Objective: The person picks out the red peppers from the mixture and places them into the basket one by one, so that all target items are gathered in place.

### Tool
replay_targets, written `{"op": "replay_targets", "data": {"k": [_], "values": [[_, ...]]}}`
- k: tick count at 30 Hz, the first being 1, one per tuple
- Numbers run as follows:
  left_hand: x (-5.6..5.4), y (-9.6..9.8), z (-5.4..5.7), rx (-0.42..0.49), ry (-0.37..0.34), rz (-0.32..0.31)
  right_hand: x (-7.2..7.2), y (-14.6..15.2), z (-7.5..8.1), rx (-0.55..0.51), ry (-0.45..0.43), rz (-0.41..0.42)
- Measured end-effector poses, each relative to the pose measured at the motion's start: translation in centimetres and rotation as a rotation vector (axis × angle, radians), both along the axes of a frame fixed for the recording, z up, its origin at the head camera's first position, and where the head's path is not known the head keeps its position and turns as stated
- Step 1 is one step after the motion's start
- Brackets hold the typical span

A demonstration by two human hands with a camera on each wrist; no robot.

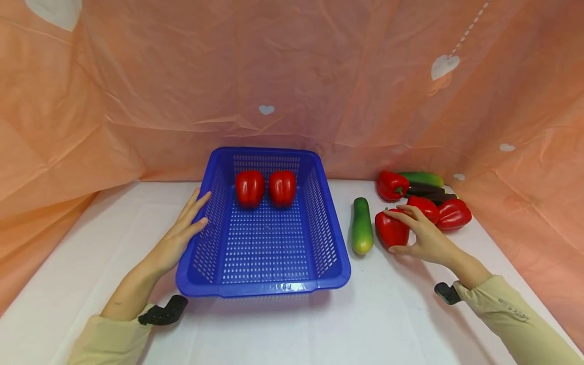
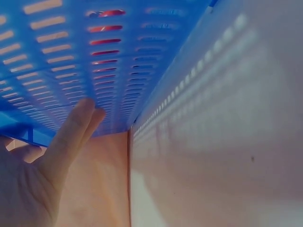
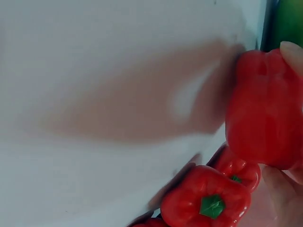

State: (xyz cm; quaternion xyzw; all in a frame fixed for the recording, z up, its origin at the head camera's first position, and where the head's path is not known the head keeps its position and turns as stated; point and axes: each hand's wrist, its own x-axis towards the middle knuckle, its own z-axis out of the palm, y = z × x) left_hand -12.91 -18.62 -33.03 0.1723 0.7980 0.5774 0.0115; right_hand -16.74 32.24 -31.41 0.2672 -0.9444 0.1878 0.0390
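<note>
My right hand [image 1: 426,241] holds a red bell pepper [image 1: 387,230] on the right side of the table, thumb at one end and fingers at the other. In the right wrist view this pepper [image 3: 265,111] fills the right edge, with a fingertip and the thumb against it. My left hand [image 1: 180,235] rests at the left rim of a blue plastic basket [image 1: 262,290], fingers mostly straight. The left wrist view shows two fingers [image 2: 75,127] along the slotted outer wall. Two red bell peppers [image 1: 250,188] [image 1: 282,188] stand side by side at the basket's far end.
A green cucumber [image 1: 362,225] lies between basket and held pepper. Behind the right hand are more red bell peppers [image 1: 392,185] [image 1: 453,214], another cucumber [image 1: 422,178] and dark, long eggplants [image 1: 424,189]. An orange curtain [image 1: 283,76] encloses the white table [image 1: 365,324].
</note>
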Motion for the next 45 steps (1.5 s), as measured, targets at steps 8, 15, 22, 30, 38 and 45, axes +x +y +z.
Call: {"op": "replay_targets", "data": {"k": [8,15,22,30,38,45], "values": [[0.1,0.0,0.2,-0.001,-0.002,0.002,0.0,-0.3,0.3,0.021,-0.042,-0.020],[0.1,0.2,0.2,0.003,-0.003,0.000,-0.1,-0.2,0.7,0.022,-0.047,0.001],[0.1,0.4,0.2,0.001,0.004,-0.002,-0.6,-0.3,1.4,0.012,0.057,0.044],[0.2,0.2,0.3,0.000,-0.004,0.003,-1.3,-0.8,2.4,-0.033,0.141,0.070],[0.1,0.2,0.1,-0.001,0.009,0.007,-1.7,-1.2,2.8,-0.046,0.188,0.069],[0.1,0.3,0.1,-0.001,0.016,0.011,-2.0,-2.4,3.5,-0.053,0.167,0.063]]}}
